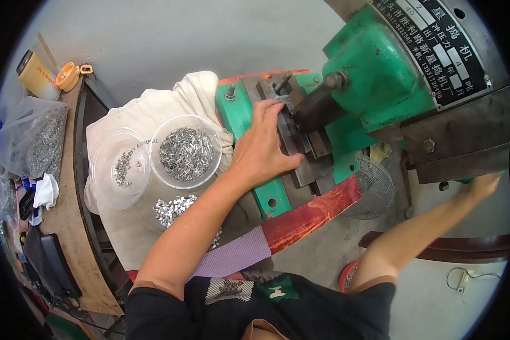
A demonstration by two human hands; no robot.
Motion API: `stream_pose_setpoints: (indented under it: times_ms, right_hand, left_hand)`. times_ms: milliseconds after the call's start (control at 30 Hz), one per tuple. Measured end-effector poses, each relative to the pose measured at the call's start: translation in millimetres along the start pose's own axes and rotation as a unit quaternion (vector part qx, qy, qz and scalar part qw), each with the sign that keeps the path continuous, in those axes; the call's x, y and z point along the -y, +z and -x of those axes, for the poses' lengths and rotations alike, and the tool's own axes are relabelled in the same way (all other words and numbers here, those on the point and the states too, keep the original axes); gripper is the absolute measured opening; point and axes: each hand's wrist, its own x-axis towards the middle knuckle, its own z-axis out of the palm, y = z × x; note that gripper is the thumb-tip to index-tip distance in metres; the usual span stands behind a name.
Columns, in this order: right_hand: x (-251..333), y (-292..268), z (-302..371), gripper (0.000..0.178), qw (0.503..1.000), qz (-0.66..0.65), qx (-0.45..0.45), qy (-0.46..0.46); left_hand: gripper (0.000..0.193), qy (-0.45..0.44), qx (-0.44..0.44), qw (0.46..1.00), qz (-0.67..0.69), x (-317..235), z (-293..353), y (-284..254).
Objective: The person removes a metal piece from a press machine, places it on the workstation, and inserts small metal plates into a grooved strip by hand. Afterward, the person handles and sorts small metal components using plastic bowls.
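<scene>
My left hand (263, 141) lies over the dark steel die block (302, 170) on the bed of a green bench press (374, 73). Its thumb is stretched out along the block's near side, well apart from the fingers, which reach toward the far side. Close to those fingertips is the dark press ram (317, 107). Whether a small part sits under my fingers is hidden. Far to the right, my right hand (484, 186) is closed at the picture's dark rim, beside the press; a bit of green shows there, but what it grips is mostly hidden.
Left of the press, a cream cloth (124, 116) carries a clear tub (187, 120) of small metal pins, a clear lid (99, 187) with fewer pins, and a pile of silvery pieces (173, 209). A wooden table (85, 272) stands farther left. A fan (374, 187) is below the press.
</scene>
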Motion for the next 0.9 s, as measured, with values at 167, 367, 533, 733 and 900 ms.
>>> stream_pose_setpoints:
  times_ms: [167,367,533,733,900]
  right_hand:
    - [-34.8,-13.7,17.6,0.047,0.998,-0.049,-0.019,-0.025]
    - [-45.8,-44.6,-44.5,0.041,0.992,0.016,0.121,-0.023]
    - [-45.6,-61.7,-111.1,0.038,0.983,0.075,0.149,0.076]
    - [-57.0,-76.6,-151.1,0.038,0.979,0.049,0.177,0.092]
    - [-46.5,-55.5,-112.0,0.038,0.985,0.067,0.134,0.082]
  left_hand:
    - [0.089,0.000,-0.001,0.997,-0.078,-17.9,-4.6,0.5]
    - [0.085,0.019,-0.021,0.991,-0.131,-20.3,-8.3,-2.9]
    - [0.083,0.031,-0.021,0.987,-0.154,-25.7,-0.8,-4.3]
    - [0.089,0.009,0.023,0.989,-0.144,-37.9,30.9,-3.4]
    - [0.092,0.001,0.033,0.988,-0.149,-43.7,46.7,-0.9]
